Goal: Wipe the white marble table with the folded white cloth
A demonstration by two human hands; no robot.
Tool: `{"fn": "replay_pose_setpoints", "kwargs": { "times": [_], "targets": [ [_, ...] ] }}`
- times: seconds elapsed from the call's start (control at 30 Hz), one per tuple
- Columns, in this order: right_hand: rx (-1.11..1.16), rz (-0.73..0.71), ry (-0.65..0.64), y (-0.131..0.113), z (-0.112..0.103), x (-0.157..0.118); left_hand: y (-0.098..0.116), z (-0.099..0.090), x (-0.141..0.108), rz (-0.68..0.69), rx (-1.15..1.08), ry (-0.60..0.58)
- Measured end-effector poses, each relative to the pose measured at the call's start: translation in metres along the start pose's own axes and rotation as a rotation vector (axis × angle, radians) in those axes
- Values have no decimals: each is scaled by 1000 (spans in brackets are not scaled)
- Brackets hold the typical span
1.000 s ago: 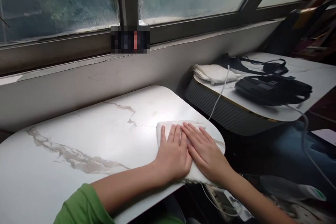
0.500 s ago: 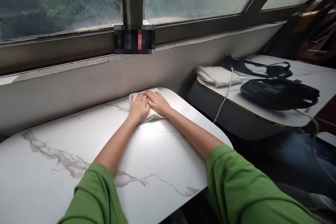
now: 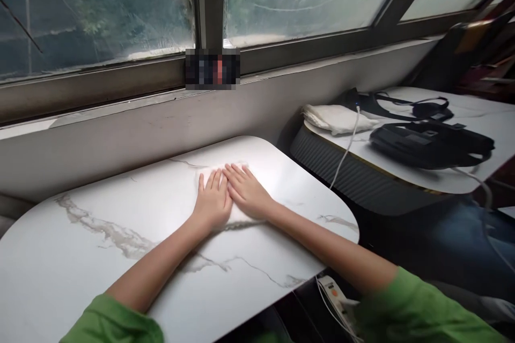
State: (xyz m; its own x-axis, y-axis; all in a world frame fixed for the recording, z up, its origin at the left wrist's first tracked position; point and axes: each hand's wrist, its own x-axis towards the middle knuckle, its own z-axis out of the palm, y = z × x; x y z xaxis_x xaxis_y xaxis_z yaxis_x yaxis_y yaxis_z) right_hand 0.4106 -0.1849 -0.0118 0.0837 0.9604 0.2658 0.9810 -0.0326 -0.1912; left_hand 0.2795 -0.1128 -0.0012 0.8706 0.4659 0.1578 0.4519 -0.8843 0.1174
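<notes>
A folded white cloth [image 3: 240, 217] lies on a white marbled table [image 3: 161, 193]. My left hand [image 3: 213, 201] rests flat on its left part, fingers stretched and a little spread. On the right part, my right hand [image 3: 249, 190] also lies flat, its fingers extended and angled toward the left hand. The two hands touch or nearly touch at the fingers and thumbs. Most of the cloth is covered by them; its near edge shows below the palms.
Behind the table runs a low wall [image 3: 161, 128] under windows. To the right, a second table [image 3: 426, 182] holds another white cloth [image 3: 333, 118], a black bag [image 3: 430, 144], straps and a white cable [image 3: 346, 150]. A white power strip [image 3: 336, 295] shows below the table's near edge.
Both hands have slid the cloth nearer to me, away from the table's far edge. The hands stay flat on it, and the view has shifted slightly.
</notes>
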Motion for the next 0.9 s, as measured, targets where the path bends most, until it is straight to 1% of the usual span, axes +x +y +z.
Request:
{"fn": "replay_pose_setpoints", "kwargs": {
  "times": [0.13, 0.23, 0.3, 0.37, 0.43, 0.47, 0.53, 0.57, 0.63, 0.67, 0.7, 0.77, 0.8, 0.9],
  "targets": [
    [-10, -1, 65, -52, -7, -62, 20, -10, -72, 109, -38, 2],
    [40, -35, 61, -82, -15, -95, 28, -17, -119, 106, -75, -15],
    [91, -69, 51, -97, -20, -110, 28, -22, -146, 70, -109, -15],
    [124, -108, 43, -108, -23, -120, 25, -27, -167, 44, -140, -9],
    [123, -150, 24, -115, -23, -124, 20, -28, -180, 40, -153, -13],
    [115, -167, 9, -117, -22, -122, 18, -26, -182, 40, -151, -20],
    [99, -179, -31, -117, -18, -110, 11, -22, -174, 23, -128, -40],
    [97, -173, -49, -115, -15, -99, 6, -19, -164, -9, -111, -47],
    [97, -145, -68, -110, -8, -66, -11, -16, -134, -119, -77, -47],
    [97, -121, -64, -107, -4, -46, -22, -15, -116, -202, -64, -36],
    [92, -107, -56, -104, 1, -24, -36, -16, -97, -248, -55, -30],
    [74, -49, -4, -96, 12, 23, -66, -18, -61, -235, -41, -9],
    [73, -44, 2, -93, 17, 45, -82, -19, -46, -252, -34, 13],
    [106, -74, -6, -86, 31, 103, -120, -24, -15, -299, -11, 116]
  ]
}}
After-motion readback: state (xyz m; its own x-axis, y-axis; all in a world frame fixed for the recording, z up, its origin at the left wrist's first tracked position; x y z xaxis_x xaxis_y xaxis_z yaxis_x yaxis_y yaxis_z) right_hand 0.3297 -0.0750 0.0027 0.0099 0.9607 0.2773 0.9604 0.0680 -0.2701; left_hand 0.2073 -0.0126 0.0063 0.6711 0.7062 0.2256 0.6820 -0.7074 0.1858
